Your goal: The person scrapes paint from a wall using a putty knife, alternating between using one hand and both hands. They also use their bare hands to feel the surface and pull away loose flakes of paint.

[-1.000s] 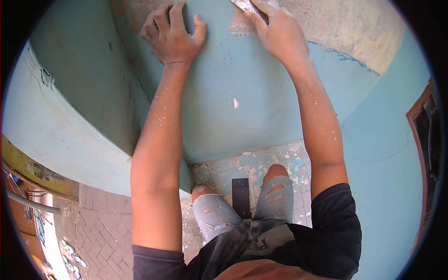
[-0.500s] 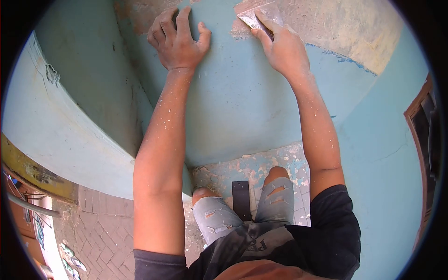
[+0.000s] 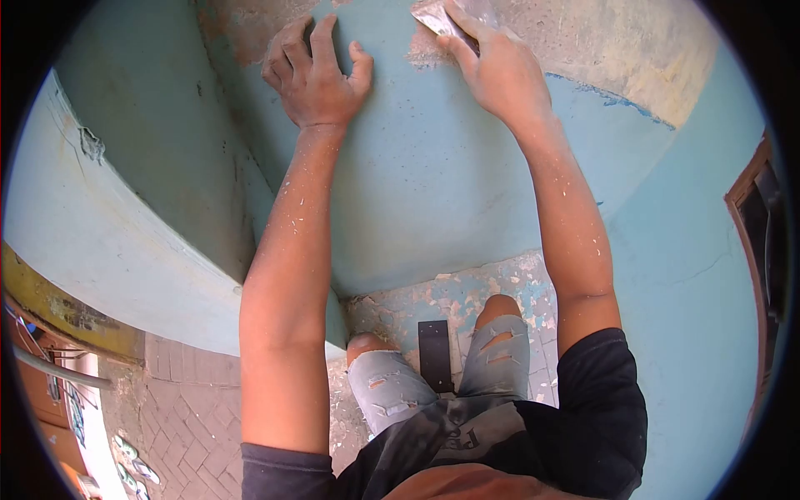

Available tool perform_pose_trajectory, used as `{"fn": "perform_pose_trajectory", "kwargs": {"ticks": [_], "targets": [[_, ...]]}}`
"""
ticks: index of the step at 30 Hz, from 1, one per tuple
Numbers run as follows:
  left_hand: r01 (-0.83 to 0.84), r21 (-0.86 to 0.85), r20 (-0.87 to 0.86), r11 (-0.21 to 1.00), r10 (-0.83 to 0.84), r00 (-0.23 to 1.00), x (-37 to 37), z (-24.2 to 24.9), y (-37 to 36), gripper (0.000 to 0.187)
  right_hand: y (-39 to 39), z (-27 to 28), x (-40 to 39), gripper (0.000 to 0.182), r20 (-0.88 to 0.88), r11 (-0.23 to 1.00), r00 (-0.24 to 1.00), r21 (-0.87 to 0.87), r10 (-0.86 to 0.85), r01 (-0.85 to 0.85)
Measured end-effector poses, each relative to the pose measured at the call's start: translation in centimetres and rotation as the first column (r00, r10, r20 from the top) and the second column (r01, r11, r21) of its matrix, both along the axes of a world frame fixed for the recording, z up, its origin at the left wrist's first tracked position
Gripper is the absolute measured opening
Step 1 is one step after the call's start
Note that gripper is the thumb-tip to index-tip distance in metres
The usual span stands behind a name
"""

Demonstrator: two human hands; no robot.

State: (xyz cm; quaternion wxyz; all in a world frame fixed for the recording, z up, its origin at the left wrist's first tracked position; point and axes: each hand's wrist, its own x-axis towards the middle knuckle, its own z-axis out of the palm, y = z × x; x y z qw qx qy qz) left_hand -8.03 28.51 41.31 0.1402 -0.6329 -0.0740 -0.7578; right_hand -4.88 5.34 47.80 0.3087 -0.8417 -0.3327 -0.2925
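My left hand (image 3: pixel 315 79) rests on the blue painted wall (image 3: pixel 417 167), fingers spread and bent, holding nothing. To its right, my right hand (image 3: pixel 500 75) grips a flat metal scraper (image 3: pixel 435 18). The scraper's blade lies against the wall where blue paint meets a bare patch (image 3: pixel 583 42) of pinkish-beige plaster. My fingers and palm hide the rest of the tool. Pale flecks cling to both forearms.
Paint chips litter the ledge (image 3: pixel 400 304) by my knees, where a dark flat strip (image 3: pixel 434 354) stands. A curved pale wall (image 3: pixel 142 200) rises at left, above brick paving (image 3: pixel 187 425) with sandals (image 3: pixel 129 462). A brown-framed opening (image 3: pixel 754 192) is at right.
My right hand and the scraper have shifted slightly up and to the left along the wall. My left hand stays in nearly the same place.
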Motion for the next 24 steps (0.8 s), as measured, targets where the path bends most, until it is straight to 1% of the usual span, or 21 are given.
{"fn": "perform_pose_trajectory", "kwargs": {"ticks": [1,3,5,6,7,8,9,11,12,14,17,19,21,23,24], "targets": [[0.000,0.006,0.008,1.000,0.000,1.000,0.0,0.0,0.1,0.046,-0.1,-0.7,0.7,0.050,0.044,1.000,0.999,0.002,0.013,-0.013],[-0.003,-0.009,-0.012,1.000,0.002,1.000,0.0,-0.2,-0.1,0.046,0.3,0.3,-0.3,0.049,0.108,0.999,0.994,-0.009,0.034,-0.034],[-0.001,-0.002,-0.014,1.000,0.001,1.000,0.1,-0.1,0.0,0.046,0.1,1.0,-1.5,0.049,0.085,0.997,0.995,0.047,0.059,-0.063],[-0.001,-0.005,-0.013,1.000,0.001,1.000,0.1,-0.2,-0.1,0.047,0.3,-0.1,-0.2,0.049,0.076,0.997,0.996,0.044,0.056,-0.060],[-0.001,-0.008,-0.010,1.000,0.001,1.000,0.1,-0.3,-0.3,0.047,0.8,-1.6,2.2,0.048,0.231,0.999,0.973,0.050,0.009,-0.021],[0.006,-0.017,-0.029,1.000,-0.007,1.000,-0.1,-0.4,-0.4,0.047,1.2,-1.8,2.5,0.047,0.381,0.997,0.924,0.070,-0.041,0.015],[0.012,-0.020,-0.048,1.000,-0.013,0.999,-0.3,-0.3,-0.4,0.048,1.3,-2.0,2.6,0.047,0.386,0.997,0.922,0.080,-0.043,0.013],[-0.001,-0.016,-0.050,1.000,0.000,0.999,-0.6,-0.7,-0.5,0.049,1.5,-2.2,2.4,0.047,0.206,0.997,0.976,0.054,-0.065,0.055],[-0.009,-0.022,-0.055,1.000,0.008,0.998,-0.3,-0.5,-0.6,0.049,1.8,-1.4,2.6,0.047,0.225,0.997,0.973,0.054,-0.060,0.049],[0.002,-0.025,-0.069,1.000,-0.004,0.998,-0.2,-0.5,-0.6,0.050,1.8,-1.6,2.6,0.048,0.251,0.994,0.968,0.109,-0.019,-0.009],[-0.004,-0.025,-0.085,1.000,0.001,0.996,-0.5,-0.6,-0.7,0.051,1.4,-3.2,3.1,0.049,0.199,0.991,0.980,0.132,-0.021,-0.006],[-0.022,-0.027,-0.084,0.999,0.019,0.996,-0.4,-0.8,-0.6,0.051,2.2,-3.2,3.6,0.050,0.228,0.987,0.974,0.160,-0.013,-0.025],[-0.025,-0.007,-0.068,1.000,0.025,0.997,-0.1,-0.9,-0.6,0.049,3.1,-1.9,3.6,0.050,0.242,0.980,0.970,0.194,-0.010,-0.038],[-0.013,0.001,-0.076,1.000,0.013,0.997,0.0,-1.1,-0.5,0.048,3.7,0.7,3.0,0.049,0.439,0.975,0.898,0.181,0.040,-0.132],[-0.002,0.001,-0.061,1.000,0.002,0.998,0.0,-0.9,-0.4,0.048,3.5,0.3,3.1,0.049,0.438,0.975,0.898,0.179,0.042,-0.133]]}}
